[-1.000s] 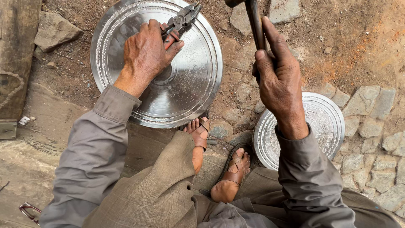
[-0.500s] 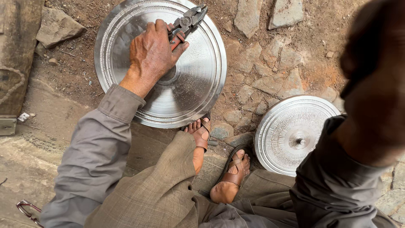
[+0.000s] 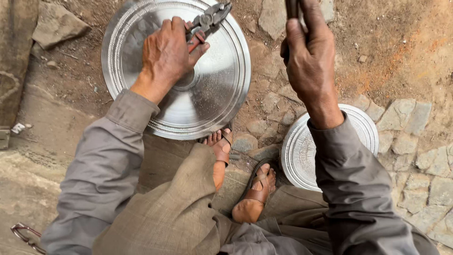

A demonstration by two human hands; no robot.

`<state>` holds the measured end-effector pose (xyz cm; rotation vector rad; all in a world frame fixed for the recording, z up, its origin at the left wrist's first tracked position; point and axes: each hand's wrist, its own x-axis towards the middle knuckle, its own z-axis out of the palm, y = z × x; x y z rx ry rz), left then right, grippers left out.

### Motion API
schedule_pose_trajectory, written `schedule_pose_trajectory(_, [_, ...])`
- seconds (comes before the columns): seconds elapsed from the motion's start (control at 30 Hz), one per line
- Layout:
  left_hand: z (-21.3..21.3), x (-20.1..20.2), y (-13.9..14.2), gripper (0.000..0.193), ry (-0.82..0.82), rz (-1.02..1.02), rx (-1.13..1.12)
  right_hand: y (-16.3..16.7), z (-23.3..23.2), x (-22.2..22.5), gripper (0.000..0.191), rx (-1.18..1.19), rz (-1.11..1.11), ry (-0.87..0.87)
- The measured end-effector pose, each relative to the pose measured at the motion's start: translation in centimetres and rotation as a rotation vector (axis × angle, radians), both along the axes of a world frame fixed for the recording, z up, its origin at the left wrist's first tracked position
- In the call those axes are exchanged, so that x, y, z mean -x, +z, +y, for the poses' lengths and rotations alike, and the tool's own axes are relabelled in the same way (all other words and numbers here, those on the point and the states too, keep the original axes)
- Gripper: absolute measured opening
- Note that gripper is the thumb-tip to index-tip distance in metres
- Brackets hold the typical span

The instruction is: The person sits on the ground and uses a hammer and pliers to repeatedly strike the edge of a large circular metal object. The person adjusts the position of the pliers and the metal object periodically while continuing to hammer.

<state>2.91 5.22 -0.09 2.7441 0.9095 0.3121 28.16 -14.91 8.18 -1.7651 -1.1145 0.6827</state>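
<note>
A: What is the person on the ground holding?

B: The left hand (image 3: 167, 54) is closed around red-handled pliers (image 3: 206, 22). The fingers are curled tight over the handles, and the metal jaws point up and to the right, past the fingertips. Hand and pliers rest on a big round metal plate (image 3: 212, 94) lying flat on the dirt, at the upper left of the view.

A: And the other hand?

B: The right hand (image 3: 309, 61) is raised above the stony ground, to the right of the plate and not touching it. Its fingers are wrapped shut around a dark handle (image 3: 292, 7) that runs out of the top edge, so I cannot tell what tool it belongs to.

A: Anything else close by?

B: A smaller metal disc (image 3: 302, 151) lies on the stones at the lower right, partly hidden under the right sleeve (image 3: 354, 179). Two feet in brown sandals (image 3: 257, 193) sit between the plate and the disc; the left foot's toes touch the plate's lower rim.

A: Any packages, labels or signs?

B: Only a small white scrap (image 3: 19, 127) at the left edge, on the ground. It is too small to make out. A grey stone (image 3: 56, 23) sits at the upper left.
</note>
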Motion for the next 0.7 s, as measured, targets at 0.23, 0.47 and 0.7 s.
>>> schedule_pose_trajectory(0.23, [0.4,0.4,-0.2,0.068,-0.010,-0.004,-0.027,1.4,-3.2,1.9,0.048,-0.036,0.052,-0.065])
schedule_pose_trajectory(0.47, [0.6,0.6,-0.6,0.067,-0.025,-0.002,-0.039,0.1,-4.0,1.7,0.043,-0.059,0.028,-0.063])
schedule_pose_trajectory(0.7, [0.7,0.7,-1.2,0.066,-0.048,0.005,-0.059,0.2,-4.0,1.9,0.043,-0.069,0.017,-0.040])
